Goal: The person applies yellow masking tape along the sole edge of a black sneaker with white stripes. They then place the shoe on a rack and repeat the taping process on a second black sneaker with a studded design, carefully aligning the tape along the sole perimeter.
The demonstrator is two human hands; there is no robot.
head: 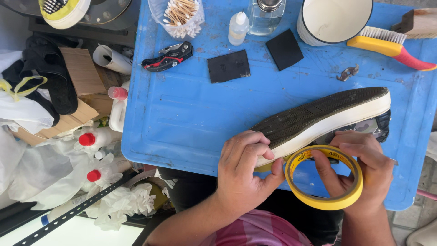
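A sneaker (327, 116) lies sole-up and tilted on the blue table (182, 118), its dark tread facing up and a white rim along its side. My left hand (243, 171) grips the toe end, thumb pressed under the white rim. My right hand (364, 175) holds a roll of yellow masking tape (324, 177), fingers passing through its centre. A short strip of yellow tape runs from the roll to the shoe's edge between my hands.
On the table's far side lie two black square patches (229, 66), a folding utility knife (167, 57), a cup of cotton swabs (180, 16), a small dropper bottle (238, 27), a white mug (332, 18) and a yellow-red brush (389, 45). Red-capped bottles (98, 136) and bags crowd the left.
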